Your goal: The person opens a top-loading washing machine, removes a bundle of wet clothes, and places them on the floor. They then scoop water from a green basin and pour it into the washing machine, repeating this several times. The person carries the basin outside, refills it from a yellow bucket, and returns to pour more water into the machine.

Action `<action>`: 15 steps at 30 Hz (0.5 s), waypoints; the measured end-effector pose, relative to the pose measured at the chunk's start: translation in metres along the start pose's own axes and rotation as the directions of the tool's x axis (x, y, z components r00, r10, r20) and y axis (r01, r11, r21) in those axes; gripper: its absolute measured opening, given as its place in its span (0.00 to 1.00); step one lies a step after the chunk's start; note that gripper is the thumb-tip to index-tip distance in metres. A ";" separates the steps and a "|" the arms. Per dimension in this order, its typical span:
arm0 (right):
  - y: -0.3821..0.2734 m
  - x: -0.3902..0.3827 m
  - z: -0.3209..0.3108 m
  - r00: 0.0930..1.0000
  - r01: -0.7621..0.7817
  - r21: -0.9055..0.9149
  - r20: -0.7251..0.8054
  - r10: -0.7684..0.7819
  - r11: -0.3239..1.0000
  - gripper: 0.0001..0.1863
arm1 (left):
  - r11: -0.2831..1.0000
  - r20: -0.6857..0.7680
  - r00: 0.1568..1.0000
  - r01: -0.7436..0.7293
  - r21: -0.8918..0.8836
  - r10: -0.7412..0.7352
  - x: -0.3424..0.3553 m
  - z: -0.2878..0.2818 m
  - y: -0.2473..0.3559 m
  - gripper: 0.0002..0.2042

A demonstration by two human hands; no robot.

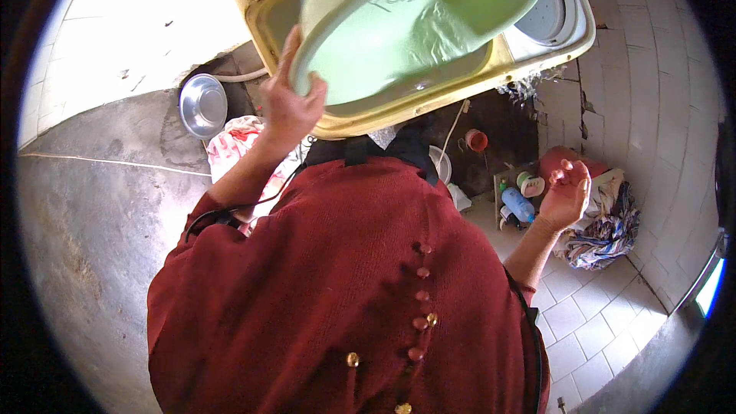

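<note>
My left hand (295, 103) grips the near left rim of a large pale green basin (345, 61), thumb and fingers on either side of the edge. The basin is tilted above a yellowed twin-tub washing machine (418, 111) and hides much of its wash tub. A rippled, shiny patch inside the basin looks like water. Out to the right, my right hand (566, 195) is raised with its fingers loosely curled and apart, and nothing shows in it. It is apart from the basin and appears above bottles and a heap of cloth.
A metal bowl (203, 106) and pink-and-white cloth (234, 138) lie left of the machine. At right are a blue bottle (518, 205), a white tub (530, 184), a small red cup (476, 139) and heaped striped cloth (606, 234). A tiled wall (652, 100) bounds the right side.
</note>
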State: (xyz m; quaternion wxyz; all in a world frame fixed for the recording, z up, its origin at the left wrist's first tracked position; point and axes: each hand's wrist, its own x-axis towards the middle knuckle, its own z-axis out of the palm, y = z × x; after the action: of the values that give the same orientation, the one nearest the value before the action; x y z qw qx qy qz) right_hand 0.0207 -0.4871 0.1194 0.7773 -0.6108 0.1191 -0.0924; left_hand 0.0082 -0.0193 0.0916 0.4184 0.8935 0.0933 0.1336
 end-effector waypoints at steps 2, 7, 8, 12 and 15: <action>0.001 -0.002 0.000 0.998 0.007 -0.025 -0.064 -0.008 1.000 0.21 | 0.998 -0.007 0.999 -0.049 -0.045 0.048 -0.012 -0.023 -0.007 0.36; 0.012 0.008 0.010 0.999 -0.015 -0.043 -0.050 0.012 0.999 0.19 | 0.984 -0.109 0.985 -0.117 0.132 0.132 -0.024 -0.079 -0.022 0.31; 0.016 0.012 0.014 0.998 0.002 -0.050 -0.065 -0.005 0.999 0.19 | 0.974 -0.148 0.977 -0.126 0.187 0.155 -0.021 -0.085 -0.025 0.29; 0.027 0.025 0.026 0.996 0.011 -0.026 -0.090 -0.013 1.000 0.17 | 0.922 -0.187 0.940 -0.215 0.322 0.285 -0.005 -0.107 -0.024 0.20; 0.036 0.022 0.035 0.988 -0.015 -0.075 -0.153 0.003 0.997 0.15 | 0.951 -0.303 0.911 -0.221 0.216 0.280 0.010 -0.102 -0.017 0.13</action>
State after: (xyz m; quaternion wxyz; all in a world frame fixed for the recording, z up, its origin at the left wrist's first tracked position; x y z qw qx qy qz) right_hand 0.0522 -0.4522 0.0912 0.7426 -0.6304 0.1846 -0.1307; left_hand -0.0153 0.0681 0.1426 0.2952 0.8966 0.0575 0.3250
